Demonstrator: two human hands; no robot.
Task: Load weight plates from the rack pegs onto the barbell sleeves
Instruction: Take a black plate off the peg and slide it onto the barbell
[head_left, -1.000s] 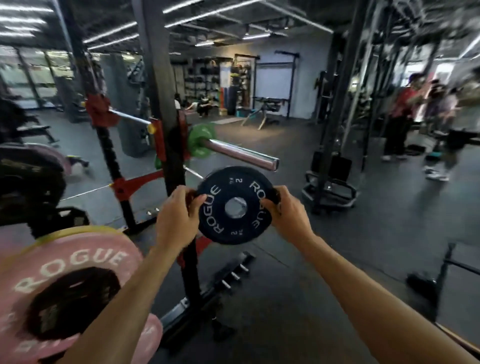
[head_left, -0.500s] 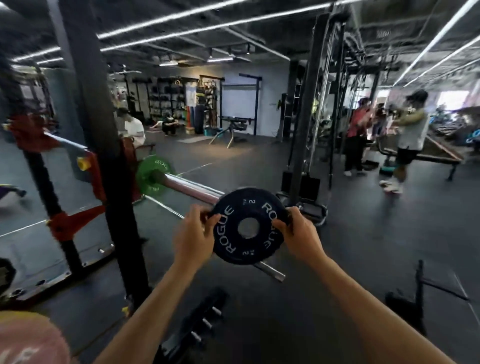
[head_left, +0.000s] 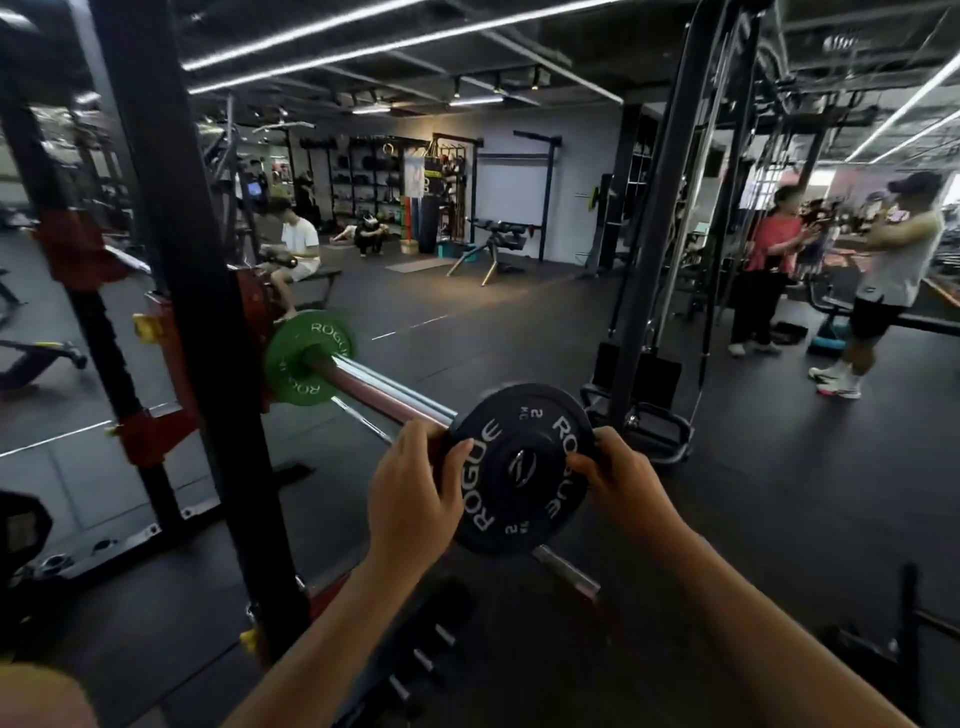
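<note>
I see my left hand (head_left: 413, 499) and right hand (head_left: 621, 480) gripping the black round Rogue plate (head_left: 519, 467) at the chrome barbell sleeve (head_left: 384, 387), beyond it a green plate (head_left: 306, 356).

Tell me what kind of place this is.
A gym, very likely a commercial weight room. A barbell sleeve carries a green plate on a black rack upright, both hands hold a black plate, and a cable machine stands behind.

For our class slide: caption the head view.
Both hands slide a black plate onto the sleeve.
</note>
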